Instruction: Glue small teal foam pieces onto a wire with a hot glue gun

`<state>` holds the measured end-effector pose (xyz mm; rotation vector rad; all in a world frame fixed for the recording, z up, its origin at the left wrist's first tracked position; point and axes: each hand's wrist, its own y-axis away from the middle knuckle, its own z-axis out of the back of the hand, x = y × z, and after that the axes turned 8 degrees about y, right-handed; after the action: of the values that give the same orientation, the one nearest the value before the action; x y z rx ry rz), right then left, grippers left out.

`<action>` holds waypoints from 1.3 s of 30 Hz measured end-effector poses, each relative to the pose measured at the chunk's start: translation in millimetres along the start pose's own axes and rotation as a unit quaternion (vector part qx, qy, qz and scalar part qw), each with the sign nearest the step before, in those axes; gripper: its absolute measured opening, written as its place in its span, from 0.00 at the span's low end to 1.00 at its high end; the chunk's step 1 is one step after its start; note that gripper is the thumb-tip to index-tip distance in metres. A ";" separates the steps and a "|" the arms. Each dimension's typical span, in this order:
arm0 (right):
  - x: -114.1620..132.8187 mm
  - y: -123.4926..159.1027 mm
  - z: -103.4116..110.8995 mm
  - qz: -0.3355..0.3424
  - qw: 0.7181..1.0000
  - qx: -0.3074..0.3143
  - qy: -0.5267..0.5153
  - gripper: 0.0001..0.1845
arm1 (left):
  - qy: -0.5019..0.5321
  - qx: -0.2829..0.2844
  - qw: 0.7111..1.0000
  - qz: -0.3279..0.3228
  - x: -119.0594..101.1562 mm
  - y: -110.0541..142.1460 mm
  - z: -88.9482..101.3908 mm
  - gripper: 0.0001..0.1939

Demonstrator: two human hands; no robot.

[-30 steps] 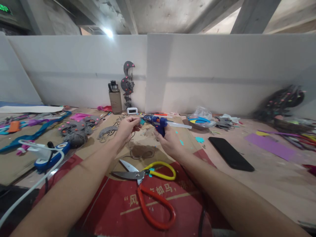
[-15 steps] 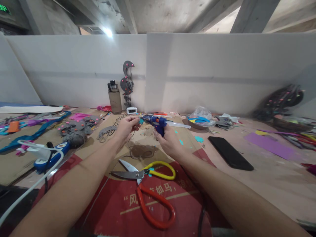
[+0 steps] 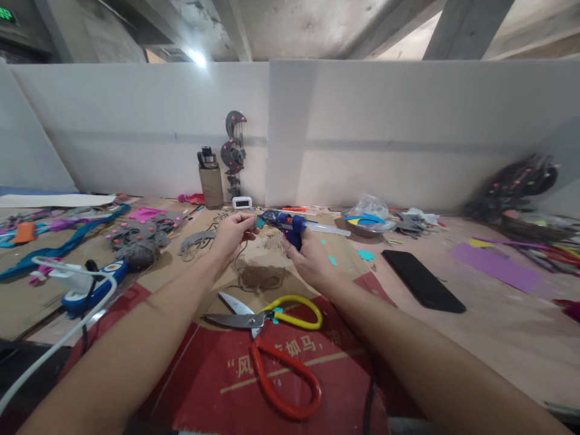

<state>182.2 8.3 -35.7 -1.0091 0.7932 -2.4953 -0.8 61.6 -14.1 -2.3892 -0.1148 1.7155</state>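
My right hand (image 3: 310,257) grips a blue glue gun (image 3: 289,224) by its handle, a clear glue stick poking out of its back to the right. The nozzle points left at a small teal piece (image 3: 260,222) pinched in the fingers of my left hand (image 3: 233,234). A thin cord hangs from my left hand down to a loose coil (image 3: 259,279) on the cardboard below. Both hands hover above the table's middle.
Yellow-handled scissors (image 3: 267,314) and red-handled scissors (image 3: 281,374) lie just in front of my arms. A black phone (image 3: 423,281) lies to the right, a brown bottle (image 3: 211,179) stands at the back wall. Grey felt pieces (image 3: 140,238) and a second glue gun (image 3: 93,290) lie left.
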 end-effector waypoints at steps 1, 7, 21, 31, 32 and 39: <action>-0.4 0.1 -0.2 0.000 1.000 0.000 -0.002 0.17 | -0.001 0.000 1.000 -0.002 0.2 -0.4 0.4 0.16; 1.2 0.4 0.9 -0.004 1.000 0.003 0.003 0.17 | 0.004 -0.003 1.000 -0.004 -0.2 0.0 0.4 0.16; 2.6 0.9 1.4 -0.006 1.000 -0.002 0.004 0.17 | 0.000 -0.002 1.000 -0.003 -1.6 2.4 -1.7 0.15; 3.8 1.6 0.6 0.005 1.000 -0.009 0.019 0.16 | 0.001 -0.004 1.000 -0.005 -2.7 3.7 -3.1 0.15; 4.4 1.6 1.1 0.003 1.000 -0.011 0.019 0.17 | 0.000 -0.004 1.000 -0.005 -2.6 3.6 -3.0 0.15; 5.6 0.4 2.8 0.000 1.000 -0.005 0.016 0.15 | 0.002 -0.002 1.000 -0.003 -1.4 1.6 -1.8 0.15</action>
<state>180.4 4.2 -31.3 -0.9742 0.8163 -2.5152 0.4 59.6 -12.6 -2.3940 -0.1242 1.7089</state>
